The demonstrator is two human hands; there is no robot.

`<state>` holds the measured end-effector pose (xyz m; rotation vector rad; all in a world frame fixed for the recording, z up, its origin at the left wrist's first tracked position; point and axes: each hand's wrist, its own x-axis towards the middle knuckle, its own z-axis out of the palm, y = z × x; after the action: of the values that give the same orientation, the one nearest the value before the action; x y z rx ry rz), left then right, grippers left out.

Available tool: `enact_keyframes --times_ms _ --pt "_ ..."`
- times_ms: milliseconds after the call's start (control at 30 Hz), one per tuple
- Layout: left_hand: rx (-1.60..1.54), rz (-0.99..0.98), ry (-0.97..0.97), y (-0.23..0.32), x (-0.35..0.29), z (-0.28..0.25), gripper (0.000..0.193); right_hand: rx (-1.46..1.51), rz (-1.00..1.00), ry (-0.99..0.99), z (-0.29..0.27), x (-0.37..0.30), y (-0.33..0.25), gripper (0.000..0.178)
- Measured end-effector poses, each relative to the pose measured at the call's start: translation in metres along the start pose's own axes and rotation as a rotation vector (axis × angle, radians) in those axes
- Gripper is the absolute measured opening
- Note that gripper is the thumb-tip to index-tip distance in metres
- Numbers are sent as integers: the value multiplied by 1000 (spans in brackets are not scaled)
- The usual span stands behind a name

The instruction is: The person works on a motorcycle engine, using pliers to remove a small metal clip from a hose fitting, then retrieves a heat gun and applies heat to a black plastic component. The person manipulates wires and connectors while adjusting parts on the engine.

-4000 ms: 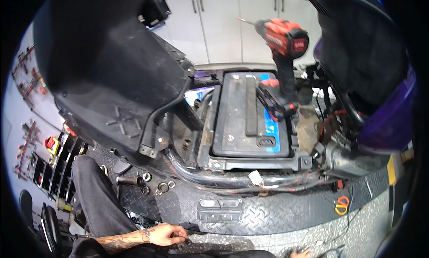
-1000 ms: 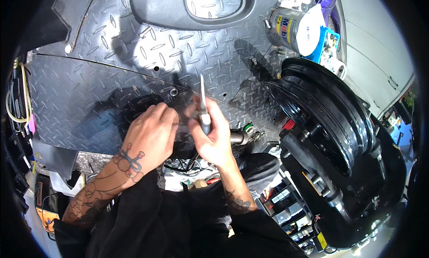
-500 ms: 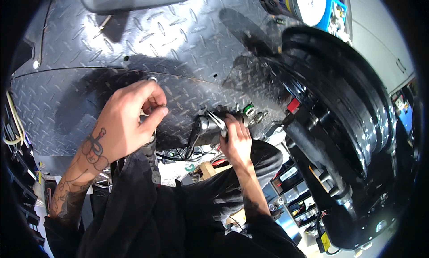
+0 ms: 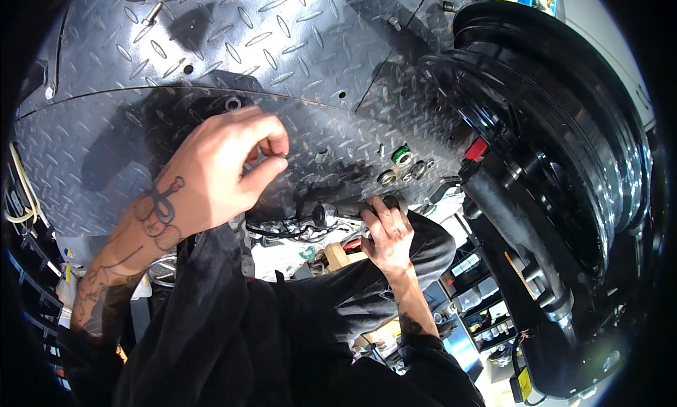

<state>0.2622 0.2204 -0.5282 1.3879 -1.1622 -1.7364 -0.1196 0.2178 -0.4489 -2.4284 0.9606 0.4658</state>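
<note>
Well, toward the upper left a pale bolt [image 4: 152, 14] lies loose on the tread plate [image 4: 310, 82], whose raised pattern probably helps keep small parts from rolling. Next, the left hand [image 4: 236, 156] is held near 1 washer [image 4: 233, 104], thumb and fingertips pinched together, likely for fine control; any bit between them is too small to tell. The 2 hands are apart. Rightward, at the plate's near edge, lies a dark tube [image 4: 397, 201], dull, brownish-black and partly hidden. The right hand [image 4: 389, 236] curls its fingers over it, perhaps to steady it; how firmly, I cannot tell. Just beyond sit a green-edged ring [image 4: 401, 155] and other rings [image 4: 387, 178], presumably grouped for easy reach, then a glossy black wheel rim [image 4: 557, 75].
</note>
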Motion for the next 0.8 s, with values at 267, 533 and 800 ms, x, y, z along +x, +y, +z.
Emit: enact_keyframes --times_ms 267,533,800 --pt "-21 -74 64 -8 3 -14 11 -19 -28 96 4 45 19 56" --pt "-1 -9 169 -17 -16 -32 14 -17 27 176 15 97 18 58" --pt "-133 -131 119 -6 -26 -20 7 256 72 184 9 65 -28 42"
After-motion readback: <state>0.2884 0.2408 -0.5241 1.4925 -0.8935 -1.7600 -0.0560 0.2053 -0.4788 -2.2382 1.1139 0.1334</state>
